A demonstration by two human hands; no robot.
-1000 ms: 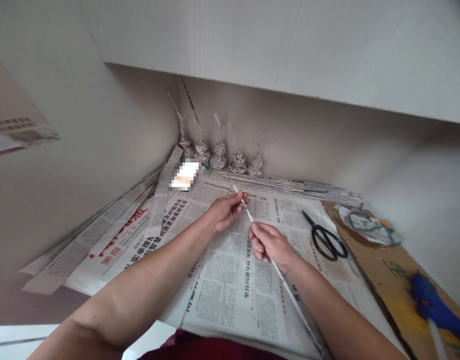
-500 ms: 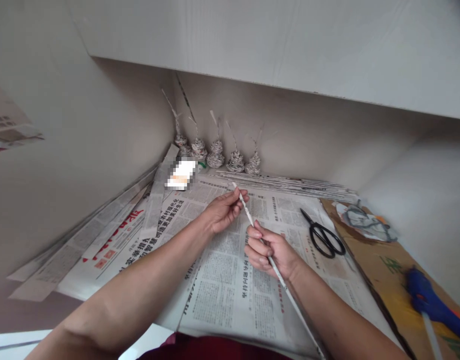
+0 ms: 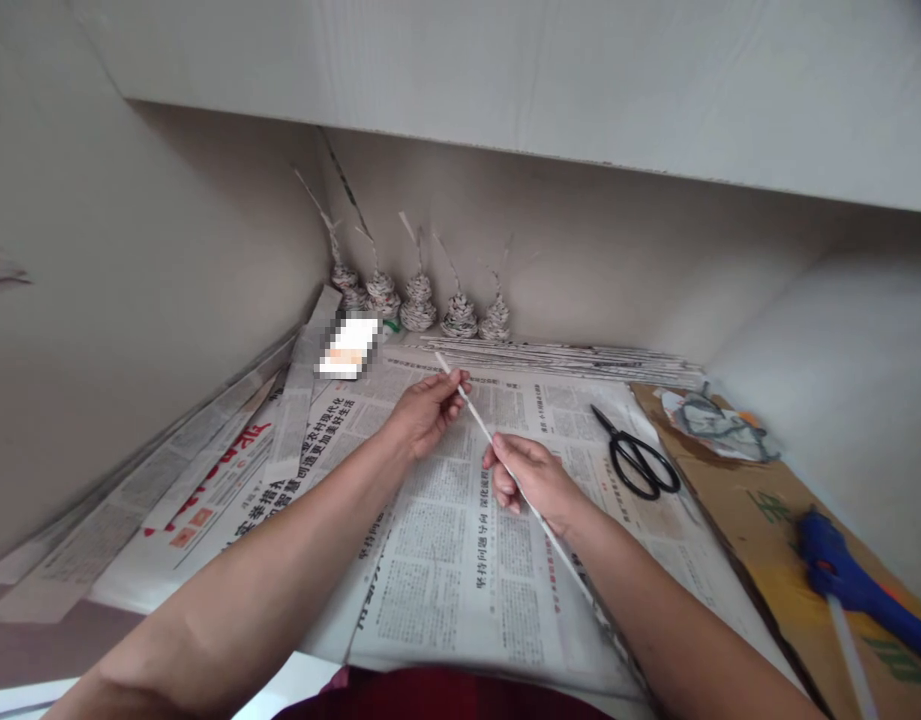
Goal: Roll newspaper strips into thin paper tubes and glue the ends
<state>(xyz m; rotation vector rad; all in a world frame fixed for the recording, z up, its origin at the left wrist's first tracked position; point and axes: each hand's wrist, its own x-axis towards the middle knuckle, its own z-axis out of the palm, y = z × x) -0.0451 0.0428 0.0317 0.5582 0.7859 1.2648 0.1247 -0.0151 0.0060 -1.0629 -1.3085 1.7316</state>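
A long thin rolled newspaper stick (image 3: 561,555) slants from the middle of the table toward the bottom right. My left hand (image 3: 428,412) pinches it close to its far tip. Further down, my right hand (image 3: 526,474) is closed around it, thumb and forefinger on the shaft. Under both hands lie newspaper sheets (image 3: 430,590). Black-handled scissors (image 3: 640,465) rest to the right of my right hand, blades pointing away. Beyond my hands runs a bundle of similar paper sticks (image 3: 580,360).
Several small woven paper gourds (image 3: 418,305) stand against the back wall. A blurred-out bright device (image 3: 347,347) lies near the left corner. Newspaper strips (image 3: 160,450) line the left side. On the right, cardboard (image 3: 737,500) bears a blue glue gun (image 3: 842,570) and crumpled paper (image 3: 719,425).
The whole view has shifted slightly, so things appear further left. My right hand's fingers have curled in and turned on the stick; my left hand keeps its pinch near the tip.
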